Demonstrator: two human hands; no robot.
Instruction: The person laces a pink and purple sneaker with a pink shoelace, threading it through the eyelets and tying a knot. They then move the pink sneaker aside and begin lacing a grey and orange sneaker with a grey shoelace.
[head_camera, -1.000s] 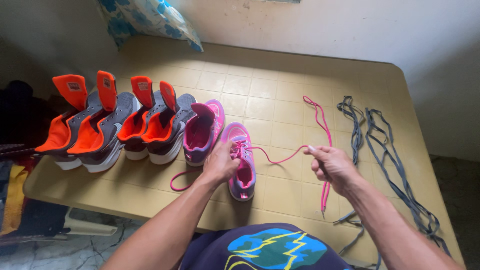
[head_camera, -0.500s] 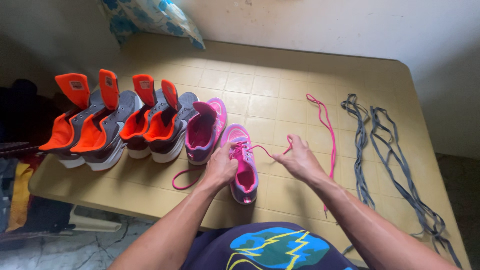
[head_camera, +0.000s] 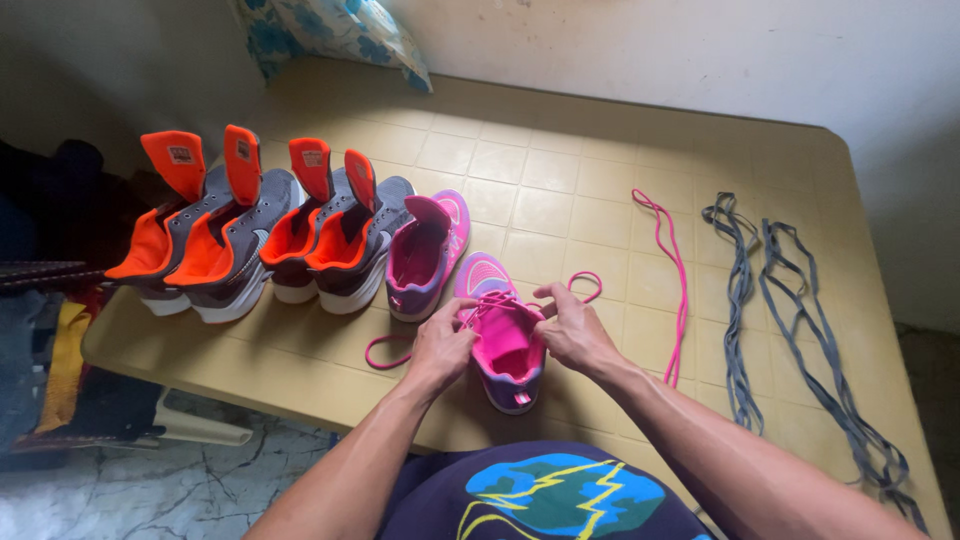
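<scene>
Pink sneaker (head_camera: 505, 340) sits between both hands; left hand (head_camera: 440, 345) and right hand (head_camera: 572, 325) fingers apparently pinch its pink lace (head_camera: 585, 285) closed.

Both arms are bare all the way up, no sleeves anywhere in view, and no watch, rings or bracelets on either wrist. The left hand (head_camera: 440, 348) and right hand (head_camera: 572, 330) are bare too, no gloves, with short nails as far as I can make out. The forearms look lean, with a bit of shine on them. Down at the bottom edge you can see a dark navy garment (head_camera: 545, 495) with a big graphic print: blue and teal blobs, a green patch, and yellow lightning-bolt zigzags running across it.
</scene>
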